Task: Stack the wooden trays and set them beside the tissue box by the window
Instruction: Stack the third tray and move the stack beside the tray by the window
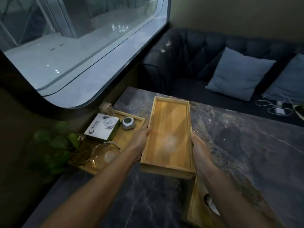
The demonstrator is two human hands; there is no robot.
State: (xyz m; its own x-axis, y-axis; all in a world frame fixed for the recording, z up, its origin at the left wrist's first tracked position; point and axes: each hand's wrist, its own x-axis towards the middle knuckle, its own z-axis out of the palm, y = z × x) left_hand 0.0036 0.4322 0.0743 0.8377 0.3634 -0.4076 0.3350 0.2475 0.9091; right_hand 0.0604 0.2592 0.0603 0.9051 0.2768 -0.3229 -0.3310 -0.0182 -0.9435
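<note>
At the far left a leafy plant (56,145) sits against the wall under the window (79,46). Beside it a flat wooden tray (130,129) lies on the dark marble counter (246,145), carrying a glass pot (105,154), a white box (102,126), a small round grey gadget (128,123) and a clear glass (107,108) at its far end. The left hand (139,139) grips the left long side of a second, empty tray (169,135), fingers curled over the rim. This tray is held above the counter, its near end raised, just right of the loaded one. The right hand (199,148) clamps the opposite long side, fingers wrapped under and largely hidden. Below the right forearm a wooden tissue box (199,209) rests at the counter's near edge. Beyond the counter stands a dark sofa (189,51) with two blue cushions (240,74) and a white cable (274,109).
</note>
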